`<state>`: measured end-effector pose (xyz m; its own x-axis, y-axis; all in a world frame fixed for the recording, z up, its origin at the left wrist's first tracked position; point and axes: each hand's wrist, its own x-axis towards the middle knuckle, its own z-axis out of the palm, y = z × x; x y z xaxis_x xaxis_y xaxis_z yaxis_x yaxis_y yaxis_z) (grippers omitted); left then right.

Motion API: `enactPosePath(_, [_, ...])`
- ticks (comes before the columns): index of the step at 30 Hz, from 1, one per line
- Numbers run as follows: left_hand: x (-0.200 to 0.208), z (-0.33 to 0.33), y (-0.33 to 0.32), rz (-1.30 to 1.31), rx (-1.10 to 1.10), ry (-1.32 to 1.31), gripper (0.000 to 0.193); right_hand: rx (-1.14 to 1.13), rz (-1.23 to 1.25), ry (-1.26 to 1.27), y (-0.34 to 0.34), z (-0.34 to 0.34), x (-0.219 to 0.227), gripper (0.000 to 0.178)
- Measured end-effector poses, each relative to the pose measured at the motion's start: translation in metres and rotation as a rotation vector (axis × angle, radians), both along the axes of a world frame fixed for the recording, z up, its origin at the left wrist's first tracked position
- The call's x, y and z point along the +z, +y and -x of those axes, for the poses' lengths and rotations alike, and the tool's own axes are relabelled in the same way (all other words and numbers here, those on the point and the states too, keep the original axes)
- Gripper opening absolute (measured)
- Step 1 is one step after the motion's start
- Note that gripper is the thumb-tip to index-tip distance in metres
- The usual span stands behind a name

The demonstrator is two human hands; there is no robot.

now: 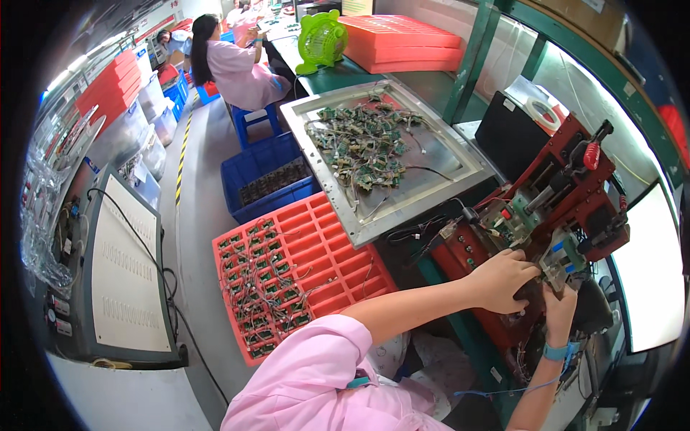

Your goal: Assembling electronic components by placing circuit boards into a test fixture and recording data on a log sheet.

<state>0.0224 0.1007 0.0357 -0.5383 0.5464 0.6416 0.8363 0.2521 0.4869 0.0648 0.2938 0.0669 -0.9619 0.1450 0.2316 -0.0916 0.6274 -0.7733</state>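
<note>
Red test jig (pixel 568 194) on the counter (pixel 431 86); both hands, left hand (pixel 503 280) and right hand (pixel 559 305), curl loosely against its front, grip unclear.

At ten o'clock a person in pink (pixel 237 68) sat on a blue stool (pixel 253 118). A green fan (pixel 320 39) stood at twelve beside stacked orange trays (pixel 402 43). A blue crate (pixel 266 176) sat on the floor near centre, and a grey cabinet (pixel 126 273) stood at nine.

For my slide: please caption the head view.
Both bare hands, left hand and right hand, at red metal test fixture.
</note>
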Motion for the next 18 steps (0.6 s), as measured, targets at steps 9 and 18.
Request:
enactPosePath(9, [0.018,0.006,-0.008,0.008,-0.082,-0.032,0.050,0.034,-0.230,0.019,-0.005,0.000,0.011,0.023])
enactPosePath(18, [0.005,0.002,0.004,0.028,0.023,0.066,0.047,-0.067,-0.355,0.044,-0.003,-0.019,0.018,0.027])
